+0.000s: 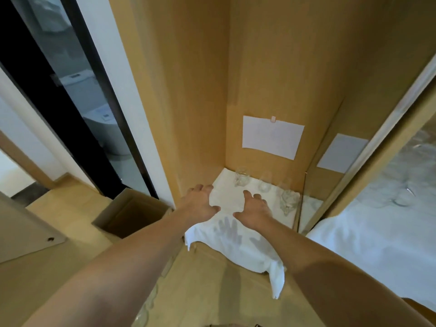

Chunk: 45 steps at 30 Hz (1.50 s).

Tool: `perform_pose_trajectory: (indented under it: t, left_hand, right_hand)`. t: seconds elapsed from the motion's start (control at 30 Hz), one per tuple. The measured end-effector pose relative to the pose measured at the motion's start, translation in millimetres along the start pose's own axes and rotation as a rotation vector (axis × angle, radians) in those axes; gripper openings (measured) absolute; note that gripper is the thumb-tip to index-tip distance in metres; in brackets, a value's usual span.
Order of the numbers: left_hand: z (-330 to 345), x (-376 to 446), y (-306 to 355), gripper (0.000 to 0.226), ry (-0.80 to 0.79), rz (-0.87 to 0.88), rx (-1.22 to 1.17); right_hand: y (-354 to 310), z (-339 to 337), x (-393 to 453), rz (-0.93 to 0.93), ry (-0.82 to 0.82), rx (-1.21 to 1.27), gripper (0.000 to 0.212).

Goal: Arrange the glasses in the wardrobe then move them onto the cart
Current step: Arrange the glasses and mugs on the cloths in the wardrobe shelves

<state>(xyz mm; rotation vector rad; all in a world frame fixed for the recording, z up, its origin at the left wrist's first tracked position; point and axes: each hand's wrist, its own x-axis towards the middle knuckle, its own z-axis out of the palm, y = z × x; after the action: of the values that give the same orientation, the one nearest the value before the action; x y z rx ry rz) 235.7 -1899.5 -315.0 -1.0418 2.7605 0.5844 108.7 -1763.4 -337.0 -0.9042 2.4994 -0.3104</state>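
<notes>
Both hands (226,204) spread, empty, over white cloth (236,241), perhaps 3 glasses (264,185) behind

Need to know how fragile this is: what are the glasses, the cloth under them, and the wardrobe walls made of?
Glasses: clear glass, it seems; the cloth shows through them. Cloth: soft white fabric, creased and drooping over the shelf edge. Wardrobe walls: light wood-look board, matte, probably laminate.
</notes>
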Motion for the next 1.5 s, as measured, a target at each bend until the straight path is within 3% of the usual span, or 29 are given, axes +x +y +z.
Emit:
perform_pose_trajectory:
  t: [0.37,0.9,1.1,1.27,1.5]
  left_hand:
    - [-11,85,-29,0.078,-0.075,0.041,-0.024]
    - [-13,190,-52,0.074,-0.106,0.400,0.103]
    - [11,216,-26,0.074,-0.162,0.466,0.033]
    - [42,249,15,0.071,-0.119,0.478,-0.091]
    - [106,309,51,0.069,-0.056,0.491,-0.069]
  right_hand:
    - [-25,12,61,0.112,-0.054,0.023,0.073]
    - [-55,30,110,0.445,0.133,0.108,0.072]
    - [-28,33,125,0.534,0.183,0.102,0.070]
    - [15,42,153,0.499,0.243,0.056,0.071]
    - [80,73,219,0.533,0.276,0.079,0.071]
